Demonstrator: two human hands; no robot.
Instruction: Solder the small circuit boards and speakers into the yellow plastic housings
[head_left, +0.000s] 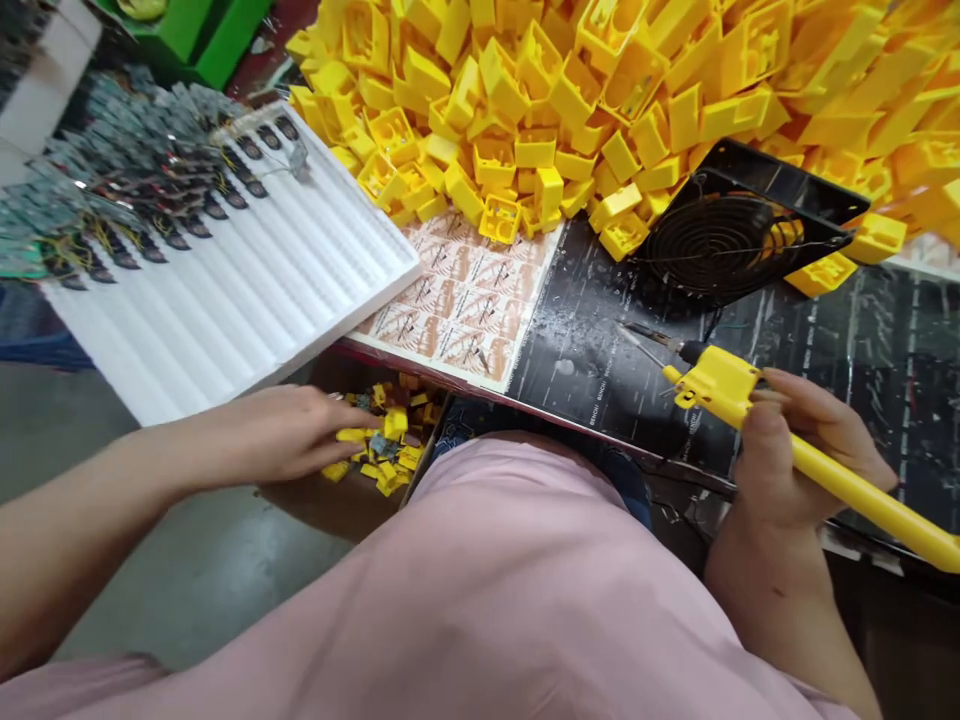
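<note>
My left hand (300,432) reaches over a cardboard box (311,510) below the table edge, its fingers apart above small yellow parts (394,425) and bits of grey; nothing shows in it. On the right, my right hand (806,450) is closed round a yellow soldering tool (720,385). The tool's thin metal tips point left over the black mat (570,320), and its long yellow handle runs down to the right.
Yellow housings (525,90) are heaped along the back. A black fan (750,225) stands before them. At the left, a white ridged foam board (225,290) bears wired grey parts (142,150). A green bin (187,40) is behind.
</note>
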